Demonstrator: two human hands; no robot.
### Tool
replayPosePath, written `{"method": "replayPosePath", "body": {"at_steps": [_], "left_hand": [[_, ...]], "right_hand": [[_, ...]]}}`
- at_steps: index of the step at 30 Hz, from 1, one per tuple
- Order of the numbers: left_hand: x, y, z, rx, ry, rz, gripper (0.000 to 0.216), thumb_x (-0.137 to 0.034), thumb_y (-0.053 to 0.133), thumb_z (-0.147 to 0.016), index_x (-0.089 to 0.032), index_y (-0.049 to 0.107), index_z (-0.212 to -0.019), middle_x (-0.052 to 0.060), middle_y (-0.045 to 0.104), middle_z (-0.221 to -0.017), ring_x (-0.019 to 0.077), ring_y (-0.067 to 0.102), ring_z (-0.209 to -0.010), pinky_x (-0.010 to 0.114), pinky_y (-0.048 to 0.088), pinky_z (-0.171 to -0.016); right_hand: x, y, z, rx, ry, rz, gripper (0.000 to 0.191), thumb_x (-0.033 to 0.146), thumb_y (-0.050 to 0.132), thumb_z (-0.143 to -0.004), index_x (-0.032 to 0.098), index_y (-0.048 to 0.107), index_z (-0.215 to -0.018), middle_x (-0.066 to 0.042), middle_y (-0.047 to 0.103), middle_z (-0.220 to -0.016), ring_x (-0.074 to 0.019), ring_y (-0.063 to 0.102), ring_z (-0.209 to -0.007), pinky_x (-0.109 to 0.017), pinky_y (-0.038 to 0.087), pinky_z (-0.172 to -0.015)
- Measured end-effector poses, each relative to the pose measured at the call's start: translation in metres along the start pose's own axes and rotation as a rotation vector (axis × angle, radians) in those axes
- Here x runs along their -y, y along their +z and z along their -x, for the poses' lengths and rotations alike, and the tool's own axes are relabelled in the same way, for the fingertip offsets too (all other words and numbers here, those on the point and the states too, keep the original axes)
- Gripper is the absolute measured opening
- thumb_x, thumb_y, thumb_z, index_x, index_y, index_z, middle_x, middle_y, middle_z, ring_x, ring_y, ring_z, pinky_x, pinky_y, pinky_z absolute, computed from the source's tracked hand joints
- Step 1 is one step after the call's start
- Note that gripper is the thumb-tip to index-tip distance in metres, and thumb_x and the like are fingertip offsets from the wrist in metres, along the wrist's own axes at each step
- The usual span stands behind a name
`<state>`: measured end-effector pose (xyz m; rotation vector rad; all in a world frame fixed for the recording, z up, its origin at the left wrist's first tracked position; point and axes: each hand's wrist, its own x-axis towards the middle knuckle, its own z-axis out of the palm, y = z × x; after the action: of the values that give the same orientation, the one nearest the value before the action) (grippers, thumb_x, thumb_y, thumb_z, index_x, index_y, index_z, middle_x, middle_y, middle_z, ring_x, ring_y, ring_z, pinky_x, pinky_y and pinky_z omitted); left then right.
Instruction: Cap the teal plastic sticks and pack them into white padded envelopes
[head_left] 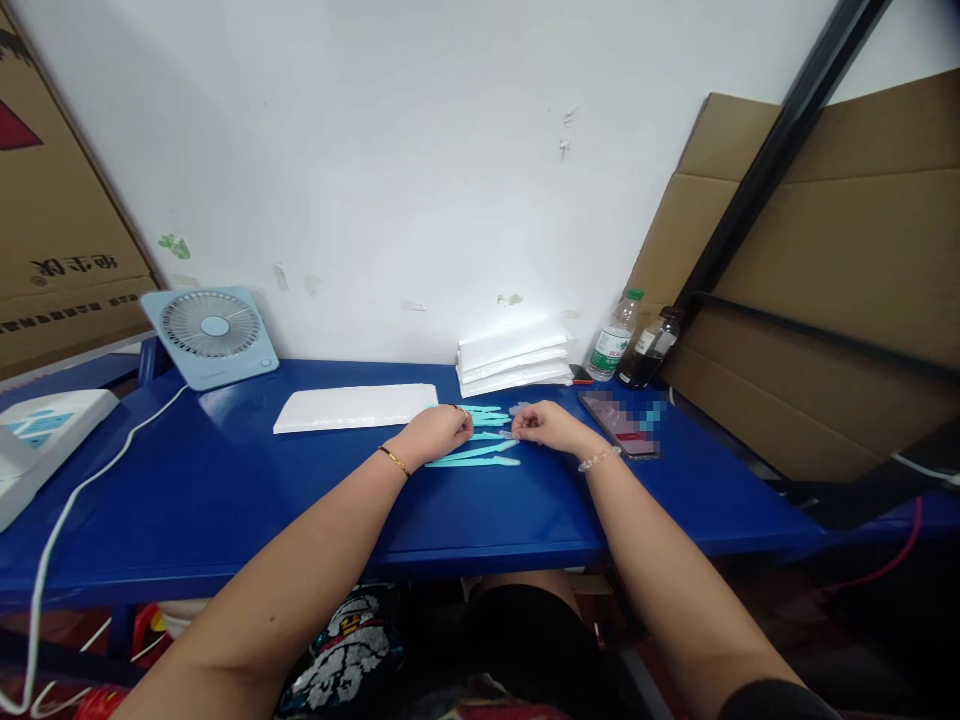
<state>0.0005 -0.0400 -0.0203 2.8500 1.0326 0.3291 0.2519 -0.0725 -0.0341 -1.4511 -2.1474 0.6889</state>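
Several slim teal sticks point(476, 462), which look like eyebrow razors, lie side by side on the blue table point(480, 515). My left hand point(436, 432) is closed over their left ends, with its fingers pinched on one teal stick. Across from it, my right hand point(553, 428) pinches at the stick's right end, where a small clear cap point(507, 435) shows by the fingertips. More small clear pieces point(517, 408) lie just behind the right fingers. A white padded envelope point(356, 407) lies flat behind my left hand.
A stack of white padded envelopes point(514, 360) leans by the wall. At the right stand a water bottle point(611, 345) and a dark drink bottle point(646, 358), with a phone point(619, 425) in front. A blue fan point(214, 335) and a white device point(52, 435) are at left.
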Motion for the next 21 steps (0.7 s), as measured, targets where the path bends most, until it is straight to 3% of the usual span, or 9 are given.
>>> {"method": "replayPosePath", "body": {"at_steps": [21], "left_hand": [[0.0005, -0.0003, -0.0008, 0.000, 0.015, 0.001, 0.023, -0.027, 0.047, -0.085, -0.018, 0.068, -0.083, 0.007, 0.070, -0.084, 0.0182, 0.061, -0.073, 0.025, 0.040, -0.062]], "right_hand": [[0.0082, -0.0015, 0.0005, -0.036, -0.001, 0.111, 0.012, 0.021, 0.060, -0.071, 0.016, 0.071, -0.071, -0.001, 0.068, -0.068, -0.0110, 0.054, -0.059, -0.021, 0.036, -0.056]]}}
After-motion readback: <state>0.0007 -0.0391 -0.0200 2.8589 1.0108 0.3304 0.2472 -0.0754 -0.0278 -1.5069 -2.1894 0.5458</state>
